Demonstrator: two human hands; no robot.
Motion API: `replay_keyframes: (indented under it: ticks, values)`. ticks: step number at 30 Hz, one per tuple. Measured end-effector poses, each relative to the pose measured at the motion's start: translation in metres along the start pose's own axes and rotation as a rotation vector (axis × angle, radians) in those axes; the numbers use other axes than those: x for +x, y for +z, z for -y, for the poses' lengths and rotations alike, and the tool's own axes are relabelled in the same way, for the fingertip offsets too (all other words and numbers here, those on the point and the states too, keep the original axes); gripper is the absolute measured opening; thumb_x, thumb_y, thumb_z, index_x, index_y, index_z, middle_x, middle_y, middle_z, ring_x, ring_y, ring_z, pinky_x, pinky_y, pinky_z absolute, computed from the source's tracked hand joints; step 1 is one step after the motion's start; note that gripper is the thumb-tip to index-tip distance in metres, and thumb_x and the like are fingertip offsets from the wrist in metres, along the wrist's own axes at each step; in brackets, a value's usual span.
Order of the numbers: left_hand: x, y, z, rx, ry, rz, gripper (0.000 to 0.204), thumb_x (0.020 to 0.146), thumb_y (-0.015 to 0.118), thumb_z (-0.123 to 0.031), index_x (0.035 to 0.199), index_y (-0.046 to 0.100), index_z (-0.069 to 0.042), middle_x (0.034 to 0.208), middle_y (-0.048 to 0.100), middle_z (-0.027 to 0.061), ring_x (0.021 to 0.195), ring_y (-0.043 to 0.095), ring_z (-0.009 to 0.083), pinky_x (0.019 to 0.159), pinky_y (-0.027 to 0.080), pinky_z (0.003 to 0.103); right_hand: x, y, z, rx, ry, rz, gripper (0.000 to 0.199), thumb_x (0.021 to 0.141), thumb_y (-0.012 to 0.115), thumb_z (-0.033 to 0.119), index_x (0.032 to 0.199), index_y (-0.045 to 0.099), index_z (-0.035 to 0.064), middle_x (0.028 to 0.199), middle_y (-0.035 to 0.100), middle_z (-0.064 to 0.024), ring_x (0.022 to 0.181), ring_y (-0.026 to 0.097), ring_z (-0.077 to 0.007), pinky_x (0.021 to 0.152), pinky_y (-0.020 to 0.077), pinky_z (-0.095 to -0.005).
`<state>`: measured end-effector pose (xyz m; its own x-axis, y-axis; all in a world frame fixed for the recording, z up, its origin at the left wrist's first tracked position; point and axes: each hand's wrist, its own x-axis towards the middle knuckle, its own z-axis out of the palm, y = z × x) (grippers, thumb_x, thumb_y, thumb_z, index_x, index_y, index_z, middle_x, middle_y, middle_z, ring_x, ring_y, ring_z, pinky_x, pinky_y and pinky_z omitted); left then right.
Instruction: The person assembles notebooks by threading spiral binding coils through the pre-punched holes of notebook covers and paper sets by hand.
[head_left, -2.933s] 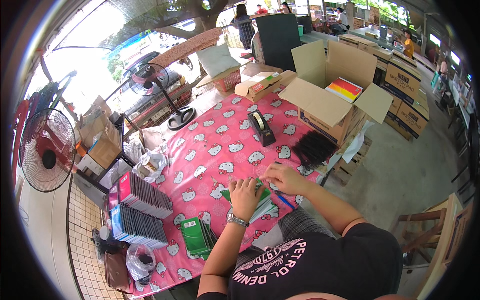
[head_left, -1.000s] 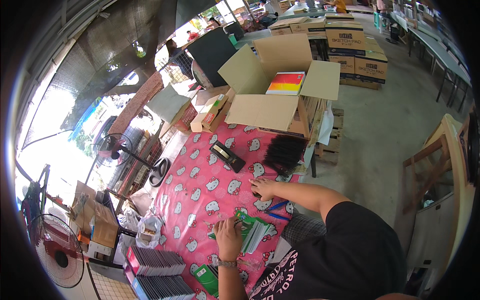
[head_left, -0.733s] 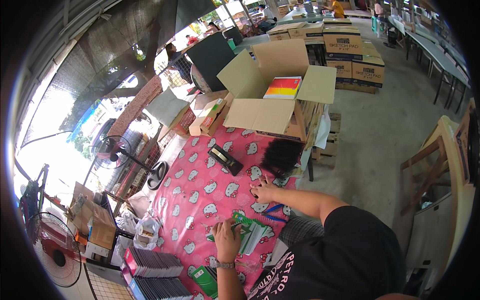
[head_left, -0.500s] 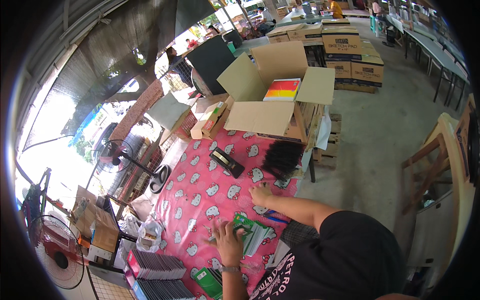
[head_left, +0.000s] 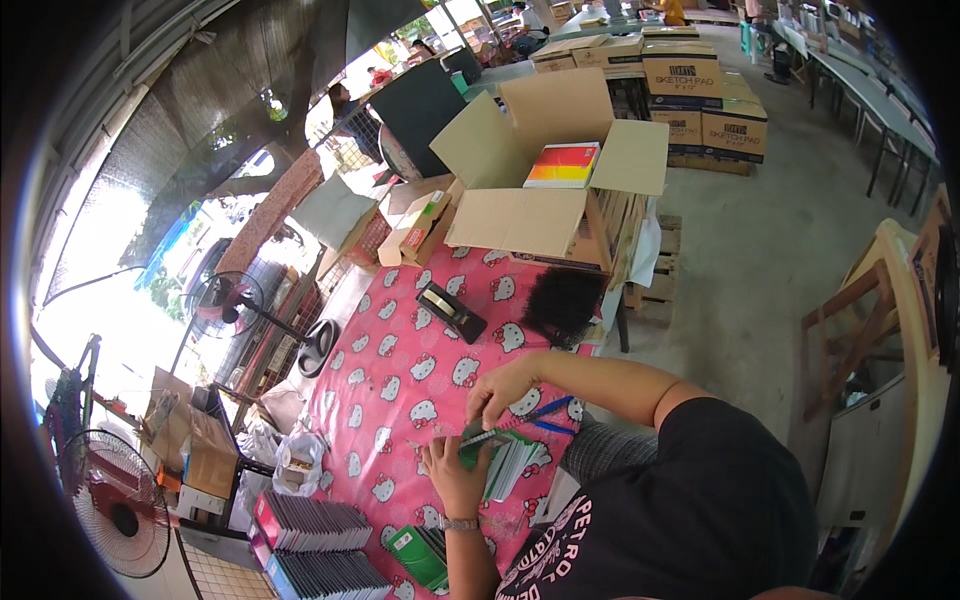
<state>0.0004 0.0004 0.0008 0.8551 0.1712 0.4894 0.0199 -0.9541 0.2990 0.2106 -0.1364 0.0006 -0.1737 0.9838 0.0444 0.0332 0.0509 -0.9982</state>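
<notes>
A stack of green-covered notebooks [head_left: 517, 468], pale page edges showing, lies on the pink table cover at the near middle. My left hand [head_left: 457, 482] holds the left end of the stack, its thumb on a green cover and its fingers round the far side. Just beyond, my right hand [head_left: 503, 388] reaches down with its fingertips pinched together at the notebook's upper edge. What they grip, if anything, is too small to make out. Two blue pen-like sticks [head_left: 553, 418] lie to the right of the stack. More green notebooks [head_left: 418, 555] sit by my left wrist.
A black tape dispenser [head_left: 451, 312] and a bundle of black strips [head_left: 563, 306] lie farther up the table. An open cardboard box [head_left: 520, 222] stands at the far end. Rows of dark-edged notebooks [head_left: 318, 528] fill the near left corner. Fans [head_left: 122, 515] stand left.
My right hand has come back toward me and left, to the notebooks, and its fingers have closed. My left hand has settled from above onto the stack. The blue sticks now show more fully.
</notes>
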Motion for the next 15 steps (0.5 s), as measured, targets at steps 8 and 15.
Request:
replay_keyframes:
  ticks: [8,15]
  values:
    - [-0.018,-0.008,0.029,-0.172,-0.116,-0.044,0.028,0.076,0.073,-0.009,0.099,0.060,-0.002,0.096,0.057,0.0159,0.089,0.055,0.0360,0.082,0.044,0.045,0.011,0.014,0.018,0.301,-0.107,0.026,0.050,0.089,0.069,0.023,0.132,0.058,-0.0001,0.127,0.062,-0.0102,0.116,0.057,-0.0168,0.102,0.0424,-0.0315]
    - [-0.018,-0.018,0.037,-0.056,-0.020,0.025,0.028,0.082,0.071,-0.007,0.106,0.058,-0.001,0.099,0.059,0.0150,0.088,0.059,0.0319,0.074,0.048,0.043,0.038,0.008,0.004,0.157,0.005,-0.049,0.046,0.090,0.064,0.018,0.133,0.057,0.0043,0.122,0.060,-0.0032,0.110,0.056,-0.0114,0.097,0.0432,-0.0292]
